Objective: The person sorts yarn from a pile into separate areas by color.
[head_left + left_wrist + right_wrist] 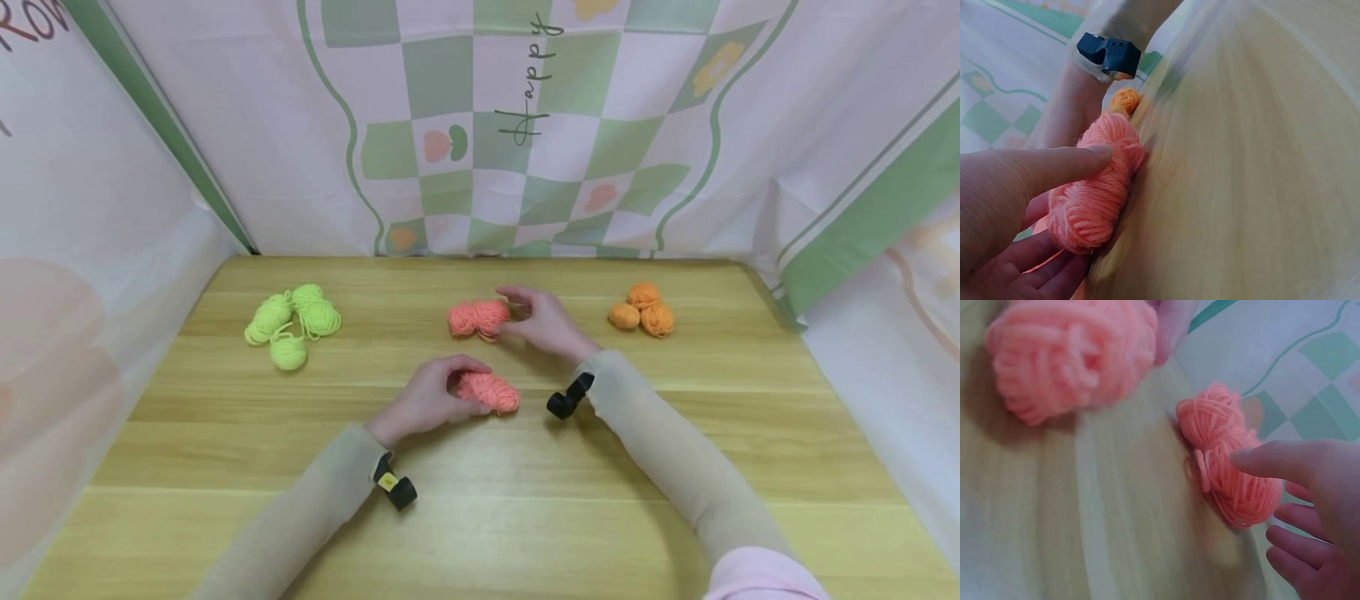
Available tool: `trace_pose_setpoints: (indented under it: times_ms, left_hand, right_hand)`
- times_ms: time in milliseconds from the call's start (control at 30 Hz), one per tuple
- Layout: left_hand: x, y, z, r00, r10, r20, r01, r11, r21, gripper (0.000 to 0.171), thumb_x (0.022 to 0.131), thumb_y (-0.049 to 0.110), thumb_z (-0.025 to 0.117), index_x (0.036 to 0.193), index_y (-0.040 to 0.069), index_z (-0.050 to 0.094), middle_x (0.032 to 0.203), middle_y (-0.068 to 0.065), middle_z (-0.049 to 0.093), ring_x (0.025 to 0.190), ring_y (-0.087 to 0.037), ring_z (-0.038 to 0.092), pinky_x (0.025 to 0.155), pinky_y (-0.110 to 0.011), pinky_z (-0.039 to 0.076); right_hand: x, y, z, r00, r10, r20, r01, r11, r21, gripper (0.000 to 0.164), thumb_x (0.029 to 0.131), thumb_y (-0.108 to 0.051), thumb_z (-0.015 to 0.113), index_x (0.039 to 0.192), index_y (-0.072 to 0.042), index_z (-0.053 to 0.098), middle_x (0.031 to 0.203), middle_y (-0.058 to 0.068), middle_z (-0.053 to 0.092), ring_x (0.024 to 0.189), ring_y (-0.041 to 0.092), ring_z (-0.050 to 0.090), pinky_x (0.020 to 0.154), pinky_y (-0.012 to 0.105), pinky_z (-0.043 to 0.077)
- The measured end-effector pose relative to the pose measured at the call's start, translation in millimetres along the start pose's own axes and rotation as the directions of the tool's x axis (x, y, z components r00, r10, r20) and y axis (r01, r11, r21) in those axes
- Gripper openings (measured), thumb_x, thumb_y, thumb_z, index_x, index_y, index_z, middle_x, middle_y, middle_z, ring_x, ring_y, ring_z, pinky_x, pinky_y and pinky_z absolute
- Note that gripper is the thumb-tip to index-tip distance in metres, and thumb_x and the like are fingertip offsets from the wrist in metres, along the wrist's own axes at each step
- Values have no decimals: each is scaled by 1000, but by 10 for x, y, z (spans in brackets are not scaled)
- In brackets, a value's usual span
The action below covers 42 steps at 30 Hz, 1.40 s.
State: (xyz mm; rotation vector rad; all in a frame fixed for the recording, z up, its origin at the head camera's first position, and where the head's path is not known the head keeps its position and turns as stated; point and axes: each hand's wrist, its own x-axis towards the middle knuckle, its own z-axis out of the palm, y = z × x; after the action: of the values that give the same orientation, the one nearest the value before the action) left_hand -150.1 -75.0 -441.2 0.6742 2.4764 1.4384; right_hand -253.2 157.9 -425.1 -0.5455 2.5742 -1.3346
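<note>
My left hand point(435, 396) grips a coral-pink ball of yarn point(489, 392) low over the middle of the table, thumb on the near side and fingers behind. In the left wrist view the thumb lies across this oblong yarn ball point(1097, 187). Farther back, two rounded coral-pink yarn balls point(477, 319) sit side by side on the tabletop. At their right end is my right hand point(547, 323), fingers spread and thumb at the yarn. The right wrist view shows its thumb overlapping the rear yarn point(1229, 456), the other fingers loosely bent beside it.
Several lime-green yarn balls point(288, 325) lie in a cluster at the back left of the wooden table point(480, 517). A cluster of orange yarn balls point(645, 311) is at the back right. Patterned cloth point(525, 192) hangs behind and along the sides.
</note>
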Motion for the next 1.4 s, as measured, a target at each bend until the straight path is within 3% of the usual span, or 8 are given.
trace_pose_setpoints:
  times_ms: [633,1400]
  left_hand:
    - [-20,-6,16,1000,-18,-2,18,1000,11,49,80,23,90,123,15,70,117,8,68,109,-11,58,98,-33,46]
    - [-25,11,14,1000,15,6,-15,1000,26,54,75,13,92,124,13,69,120,5,68,115,-15,58,103,-37,44]
  right_hand:
    - [100,-7,67,999,-41,37,42,998,-46,48,90,-12,79,135,-7,64,131,9,65,114,23,62,100,39,48]
    - [131,13,103,997,-78,-28,77,997,-30,38,91,-9,78,127,-5,69,113,8,71,101,22,65,91,38,52]
